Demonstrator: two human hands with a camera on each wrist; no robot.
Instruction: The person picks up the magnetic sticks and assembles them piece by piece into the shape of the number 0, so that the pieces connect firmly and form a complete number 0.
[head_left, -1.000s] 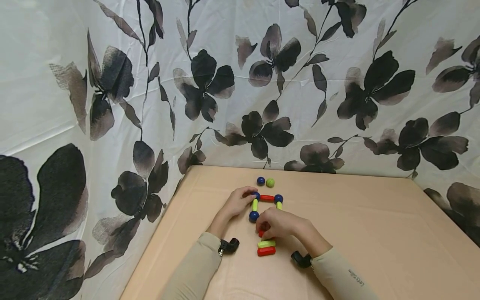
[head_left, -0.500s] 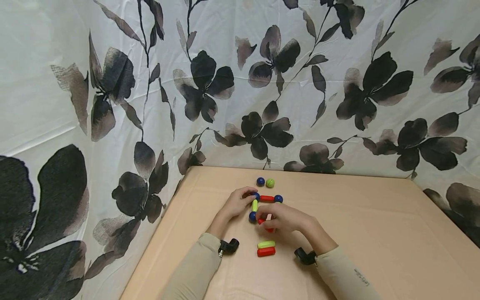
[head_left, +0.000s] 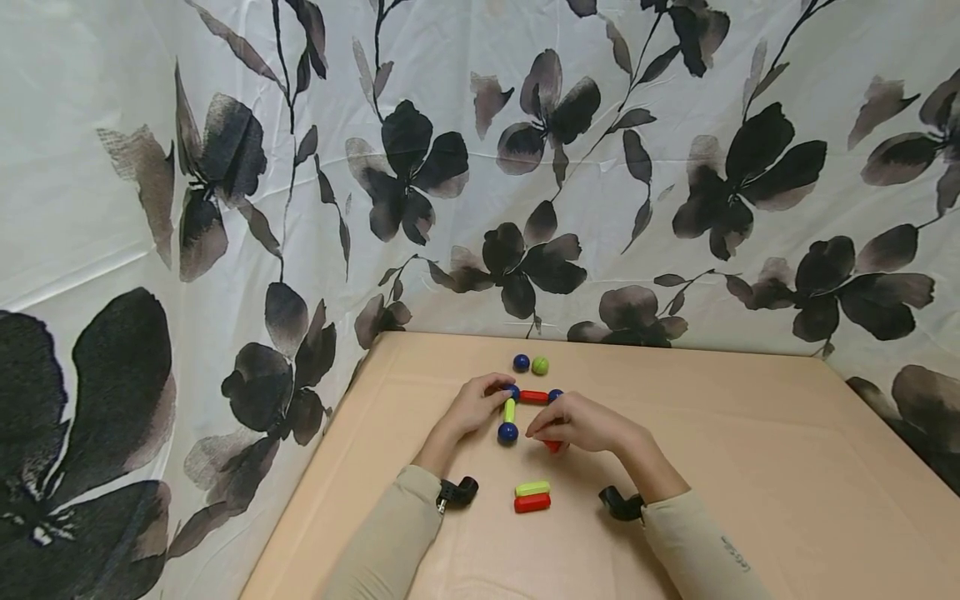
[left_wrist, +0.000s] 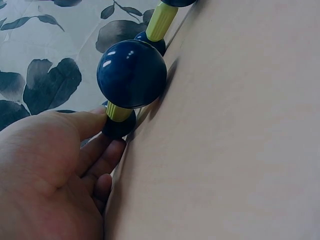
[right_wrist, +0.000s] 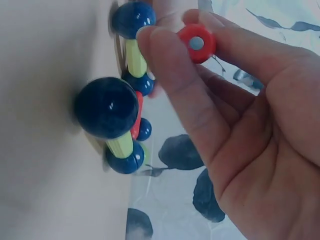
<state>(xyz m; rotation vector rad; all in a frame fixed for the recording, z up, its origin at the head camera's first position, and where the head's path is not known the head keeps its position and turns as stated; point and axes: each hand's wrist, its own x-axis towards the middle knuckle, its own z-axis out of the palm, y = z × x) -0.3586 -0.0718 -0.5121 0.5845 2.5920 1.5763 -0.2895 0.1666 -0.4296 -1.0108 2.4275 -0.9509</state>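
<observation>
Right wrist view: red rod (right_wrist: 197, 43) pinched end-on in right hand (head_left: 576, 422), just right of near blue ball (head_left: 507, 432) (rod axis toward it). Left hand (head_left: 474, 406) pinches the frame's far-left ball (left_wrist: 119, 126).

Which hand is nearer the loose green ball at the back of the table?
Left. The left hand rests at the frame's far-left corner, just short of the green ball. The right hand, pinching a red rod, sits nearer the person.

Six balls (head_left: 521, 362) — five blue, one green — and six rods (head_left: 532, 502) visible.
</observation>
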